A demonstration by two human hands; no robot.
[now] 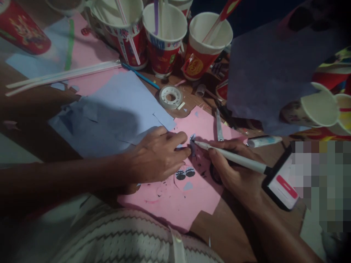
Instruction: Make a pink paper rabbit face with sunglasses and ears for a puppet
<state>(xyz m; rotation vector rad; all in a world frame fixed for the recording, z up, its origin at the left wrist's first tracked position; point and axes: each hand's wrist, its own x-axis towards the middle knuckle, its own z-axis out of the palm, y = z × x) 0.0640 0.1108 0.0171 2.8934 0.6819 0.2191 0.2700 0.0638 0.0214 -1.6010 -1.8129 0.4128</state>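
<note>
My right hand [233,171] is closed round a white pen [233,157], its tip touching a small blue paper scrap [192,138] on the pink paper sheet [175,204]. My left hand [156,155] rests on the pink sheet with fingers curled, its fingertips pressing down beside the scrap. Just below the hands lies a pink cut-out [186,177] with two black eye shapes and a blue patch.
A blue paper sheet [115,113] lies left of the pink one. A tape roll [170,97], scissors [219,126], a pen cap [264,141] and a phone [282,182] lie nearby. Several paper cups [164,36] with straws stand at the back. A purple sheet [271,73] hangs at right.
</note>
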